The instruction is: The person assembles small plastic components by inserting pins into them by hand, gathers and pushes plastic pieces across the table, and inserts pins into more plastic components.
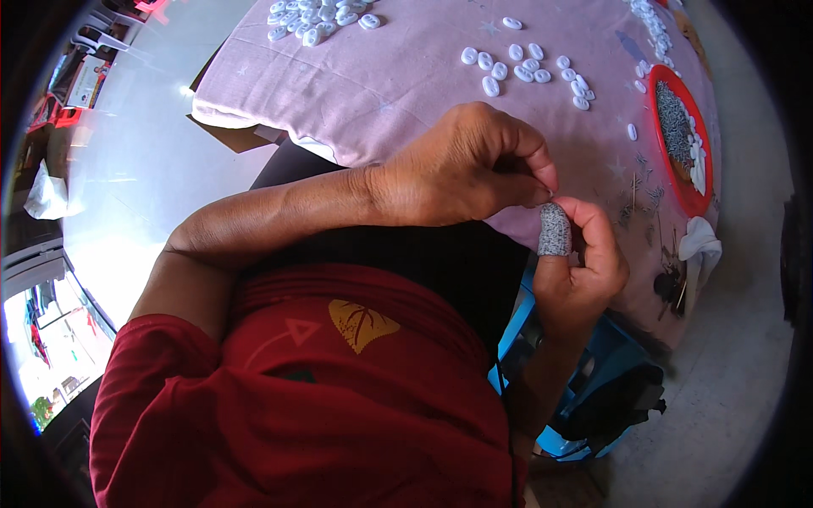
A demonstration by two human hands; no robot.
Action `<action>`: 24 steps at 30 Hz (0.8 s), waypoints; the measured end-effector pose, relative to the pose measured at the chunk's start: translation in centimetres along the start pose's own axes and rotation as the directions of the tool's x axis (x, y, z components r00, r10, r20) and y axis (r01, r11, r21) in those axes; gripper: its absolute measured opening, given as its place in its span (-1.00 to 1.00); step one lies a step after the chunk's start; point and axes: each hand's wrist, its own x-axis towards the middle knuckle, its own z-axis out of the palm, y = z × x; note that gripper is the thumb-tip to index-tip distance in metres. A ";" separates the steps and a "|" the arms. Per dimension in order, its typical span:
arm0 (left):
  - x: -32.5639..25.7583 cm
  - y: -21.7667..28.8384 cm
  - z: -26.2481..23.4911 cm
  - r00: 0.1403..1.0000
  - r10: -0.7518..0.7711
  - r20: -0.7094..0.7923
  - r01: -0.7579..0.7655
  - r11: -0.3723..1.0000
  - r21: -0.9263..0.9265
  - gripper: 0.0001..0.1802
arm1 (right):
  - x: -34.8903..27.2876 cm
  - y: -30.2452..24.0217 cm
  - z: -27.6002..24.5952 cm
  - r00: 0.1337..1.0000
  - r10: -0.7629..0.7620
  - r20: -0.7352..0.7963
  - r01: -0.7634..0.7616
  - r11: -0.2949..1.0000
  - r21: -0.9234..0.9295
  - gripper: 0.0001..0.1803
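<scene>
My left hand [461, 169] reaches across above my lap, its thumb and forefinger pinched together. Close against those fingertips is my right hand [590, 267], closed, with forefinger and thumb curled toward the same spot. A grey knitted finger sleeve [555, 230] covers the right thumb. Whatever the two hands pinch between them is too small to make out. Just beyond them, several white oval plastic pieces [524, 74] lie scattered on a pink tablecloth [406, 80].
A red basin [699, 200] at the right holds many small grey metal parts [673, 118] and some white pieces. A larger pile of white ovals [313, 17] sits far left. Loose metal bits [652, 199] and a white cloth [701, 241] lie near the right edge. Blue plastic furniture [614, 356] stands below.
</scene>
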 end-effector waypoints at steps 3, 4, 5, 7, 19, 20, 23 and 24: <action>0.0 0.0 0.0 1.000 0.029 0.008 -0.030 0.999 0.027 -0.92 | 0.1 0.0 0.0 1.000 0.016 0.018 -0.017 0.999 0.037 -0.90; -0.1 -0.1 0.0 1.000 0.030 0.009 -0.030 0.999 0.027 -0.92 | 0.1 0.0 0.0 0.998 0.049 0.029 -0.051 0.996 0.071 -0.91; -0.1 -0.2 0.0 0.999 0.035 0.002 -0.035 0.999 0.041 -0.92 | 0.1 -0.1 0.1 0.998 0.049 0.028 -0.050 0.996 0.070 -0.91; -0.2 -0.3 -0.1 0.999 0.041 -0.006 -0.041 0.998 0.056 -0.92 | 0.1 -0.2 0.1 0.986 0.133 0.097 -0.145 0.981 0.128 -0.90; -0.2 -0.5 -0.3 1.000 -0.020 0.009 0.021 0.988 -0.156 -0.91 | -0.5 0.7 0.7 0.997 0.075 -0.008 -0.072 0.978 0.198 -0.84; -0.3 -0.3 -0.5 0.999 -0.038 0.027 0.042 0.984 -0.173 -0.90 | -0.5 0.6 0.6 0.997 0.076 -0.008 -0.073 0.978 0.198 -0.84; -0.4 -0.6 -0.4 0.998 -0.047 0.037 0.053 0.978 -0.201 -0.89 | -0.6 0.5 0.5 0.994 0.105 0.013 -0.106 0.975 0.193 -0.85; -0.5 -0.7 -0.4 0.999 -0.039 0.029 0.044 0.976 -0.211 -0.89 | -0.6 0.5 0.5 0.993 0.116 0.013 -0.116 0.972 0.203 -0.86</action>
